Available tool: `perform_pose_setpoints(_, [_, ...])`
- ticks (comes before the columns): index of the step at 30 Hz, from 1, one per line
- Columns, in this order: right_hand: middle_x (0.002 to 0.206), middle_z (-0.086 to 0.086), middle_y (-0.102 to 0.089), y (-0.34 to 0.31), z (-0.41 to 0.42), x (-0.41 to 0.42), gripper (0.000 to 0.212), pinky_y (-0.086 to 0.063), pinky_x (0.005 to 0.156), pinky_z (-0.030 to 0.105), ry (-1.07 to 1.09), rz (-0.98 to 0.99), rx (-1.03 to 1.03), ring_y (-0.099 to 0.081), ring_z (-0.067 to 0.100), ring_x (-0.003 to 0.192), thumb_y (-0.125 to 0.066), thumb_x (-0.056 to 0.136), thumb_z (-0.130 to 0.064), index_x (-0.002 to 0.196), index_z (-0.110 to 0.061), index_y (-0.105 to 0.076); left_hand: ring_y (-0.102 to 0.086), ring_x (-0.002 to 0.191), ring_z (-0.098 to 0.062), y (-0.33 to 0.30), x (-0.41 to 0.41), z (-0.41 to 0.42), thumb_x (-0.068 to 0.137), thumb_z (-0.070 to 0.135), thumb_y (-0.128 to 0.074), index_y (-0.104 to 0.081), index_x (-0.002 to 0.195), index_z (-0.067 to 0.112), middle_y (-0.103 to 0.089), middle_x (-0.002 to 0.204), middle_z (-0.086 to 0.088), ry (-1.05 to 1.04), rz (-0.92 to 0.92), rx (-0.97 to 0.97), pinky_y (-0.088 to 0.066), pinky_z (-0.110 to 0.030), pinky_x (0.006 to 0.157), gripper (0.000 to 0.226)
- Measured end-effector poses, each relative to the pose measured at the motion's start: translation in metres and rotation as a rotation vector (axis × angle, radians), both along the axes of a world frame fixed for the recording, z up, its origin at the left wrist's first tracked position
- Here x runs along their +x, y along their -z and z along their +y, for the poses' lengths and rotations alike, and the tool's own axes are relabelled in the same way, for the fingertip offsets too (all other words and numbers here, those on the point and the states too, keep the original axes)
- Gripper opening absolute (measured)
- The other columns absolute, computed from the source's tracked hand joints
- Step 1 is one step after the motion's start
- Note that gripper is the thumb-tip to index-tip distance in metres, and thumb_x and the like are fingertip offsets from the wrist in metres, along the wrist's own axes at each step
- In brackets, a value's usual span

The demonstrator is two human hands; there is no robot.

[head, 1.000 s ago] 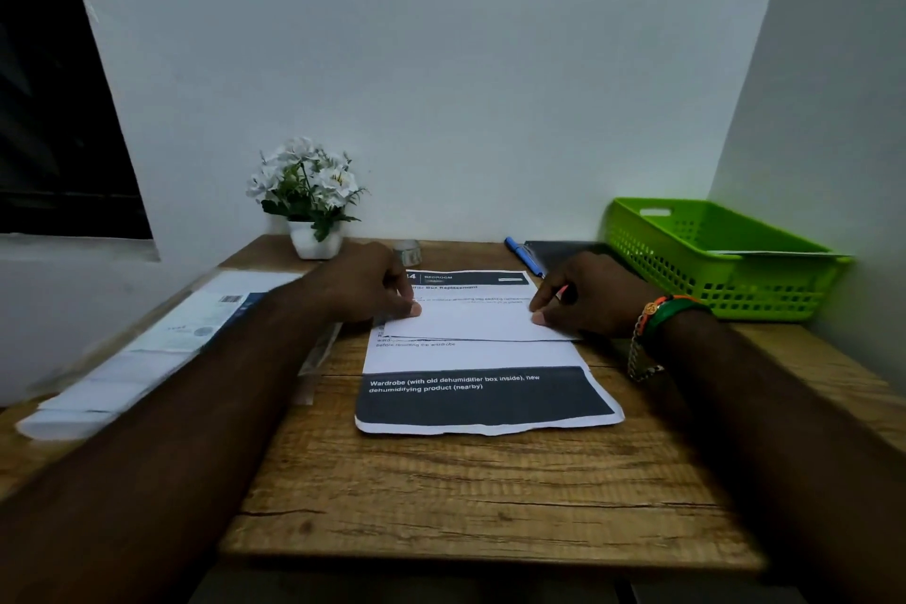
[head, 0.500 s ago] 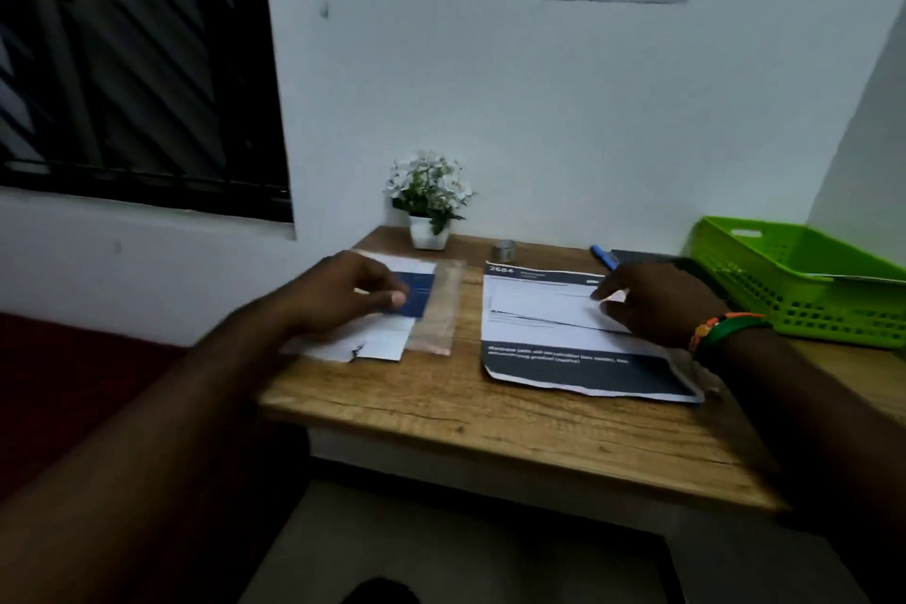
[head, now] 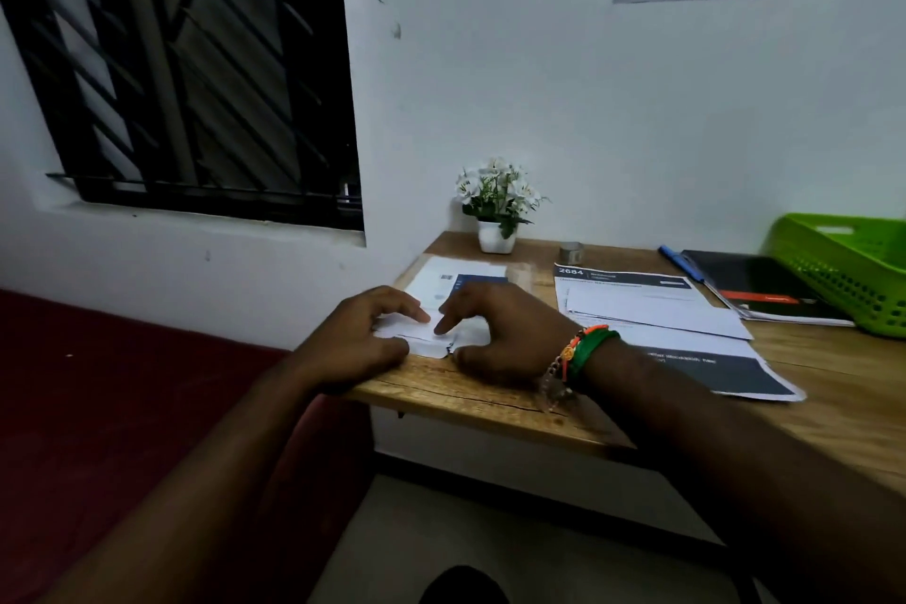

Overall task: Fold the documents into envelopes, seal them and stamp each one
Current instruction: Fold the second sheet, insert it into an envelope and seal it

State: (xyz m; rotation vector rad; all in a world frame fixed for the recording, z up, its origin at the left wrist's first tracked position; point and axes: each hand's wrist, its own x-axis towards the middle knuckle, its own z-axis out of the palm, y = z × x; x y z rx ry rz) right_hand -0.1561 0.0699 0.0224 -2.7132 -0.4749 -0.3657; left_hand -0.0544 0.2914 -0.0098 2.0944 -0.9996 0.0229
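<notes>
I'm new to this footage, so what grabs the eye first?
Both hands, left and right, meet on the white envelope stack at the desk's left end. Right of them lies the partly folded document, and a bright green basket stands at the far right.

Taking the white flower pot [head: 496, 236] as the mark: bare wooden tabletop [head: 490, 400] lies open in front of it along the near edge, and a narrow strip runs to its right past the small metal roll [head: 571, 252]. Directly before the pot both hands [head: 363, 337] [head: 495, 334] cover the envelope stack [head: 458, 282]. Farther right, the folded document [head: 657, 309], blue pen [head: 679, 262], dark folder [head: 765, 287] and green basket [head: 848, 270] block the way.
</notes>
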Motion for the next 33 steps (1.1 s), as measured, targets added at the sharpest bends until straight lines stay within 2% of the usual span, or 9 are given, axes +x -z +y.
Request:
perform_pose_setpoints(4, [0.123,-0.010,-0.062,0.002,0.004,0.004,0.034,-0.054,0.093,0.038,0.046,0.047,0.032,-0.057,0.006,0.114,-0.071,0.076,-0.031,0.110,-0.034,-0.072,-0.056,0.118,-0.005,0.001,0.000,0.002,0.068,0.026,-0.064,-0.075,0.104,0.038,-0.061,0.126,0.022,-0.005,0.046,-0.057,-0.049,-0.028,0.093,0.039])
perform_pose_setpoints(10, [0.118,-0.006,-0.065,0.000,0.004,0.008,0.031,-0.057,0.088,0.036,0.053,0.054,-0.009,-0.061,0.007,0.107,-0.071,0.081,-0.030,0.112,-0.033,-0.072,-0.056,0.118,-0.002,0.002,0.001,0.001,0.071,0.016,-0.074,-0.075,0.104,0.038,-0.062,0.124,0.022,-0.024,0.046,-0.060,-0.050,-0.029,0.098,0.039])
perform_pose_setpoints(18, [0.117,-0.006,-0.068,-0.002,0.004,0.007,0.026,-0.055,0.087,0.025,0.031,0.049,0.008,-0.062,0.004,0.104,-0.070,0.088,-0.026,0.114,-0.026,-0.074,-0.056,0.121,-0.005,0.005,0.002,0.000,0.074,0.017,-0.075,-0.075,0.100,0.038,-0.063,0.121,0.021,-0.035,-0.025,-0.114,-0.050,-0.028,0.099,0.033])
perform_pose_setpoints(22, [0.110,-0.013,-0.069,-0.002,0.002,0.011,0.021,-0.053,0.086,0.021,0.037,0.062,0.042,-0.063,0.000,0.098,-0.066,0.091,-0.023,0.110,-0.026,-0.076,-0.056,0.120,-0.007,0.004,0.002,0.001,0.074,0.021,-0.073,-0.075,0.099,0.038,-0.064,0.122,0.020,-0.047,-0.023,-0.131,-0.050,-0.028,0.095,0.031])
perform_pose_setpoints(25, [0.100,-0.018,-0.068,0.000,0.003,0.013,0.017,-0.052,0.088,0.020,0.050,0.040,0.078,-0.061,-0.005,0.090,-0.064,0.094,-0.020,0.105,-0.023,-0.077,-0.056,0.118,-0.006,0.003,0.001,0.002,0.076,0.020,-0.073,-0.076,0.098,0.038,-0.064,0.122,0.020,-0.056,-0.016,-0.143,-0.050,-0.029,0.092,0.029])
perform_pose_setpoints(29, [0.100,-0.008,-0.072,0.003,0.005,0.015,0.015,-0.050,0.081,0.024,0.102,-0.038,0.077,-0.061,0.003,0.090,-0.061,0.096,-0.023,0.103,-0.023,-0.074,-0.057,0.117,-0.005,0.002,-0.001,0.000,0.082,0.016,-0.074,-0.076,0.097,0.035,-0.065,0.119,0.019,-0.079,-0.032,-0.178,-0.050,-0.031,0.097,0.024])
perform_pose_setpoints(33, [0.100,-0.007,-0.070,0.004,0.009,0.017,0.014,-0.047,0.075,0.025,0.145,-0.130,0.101,-0.059,0.005,0.089,-0.058,0.097,-0.025,0.104,-0.023,-0.070,-0.058,0.117,-0.007,0.000,-0.003,0.000,0.087,0.015,-0.073,-0.076,0.095,0.033,-0.067,0.116,0.014,-0.083,-0.036,-0.228,-0.052,-0.033,0.098,0.019])
